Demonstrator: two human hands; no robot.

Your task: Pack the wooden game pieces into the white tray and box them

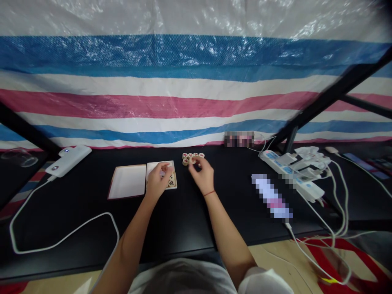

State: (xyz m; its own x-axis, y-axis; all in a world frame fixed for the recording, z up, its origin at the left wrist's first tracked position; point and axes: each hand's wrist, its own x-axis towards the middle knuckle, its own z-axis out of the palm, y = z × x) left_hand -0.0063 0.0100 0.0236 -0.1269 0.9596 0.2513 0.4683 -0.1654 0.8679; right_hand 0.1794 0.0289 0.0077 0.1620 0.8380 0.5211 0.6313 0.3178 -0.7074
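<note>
My left hand is over the right half of a small open box, its fingers curled close together. Whatever they may hold is hidden. Round Chinese chess pieces with black characters show in the white box tray beside that hand. To the right, my right hand has thumb and fingers closed round a chess piece at table level. Next to it, several pieces with red characters form a short row on the black table, and one more piece sits in front of them.
The box's open lid lies left of the tray. A white device with a cable is at the far left. On the right are a blurred-out phone on a cable and a white power strip with plugs. Striped plastic sheeting hangs behind the table.
</note>
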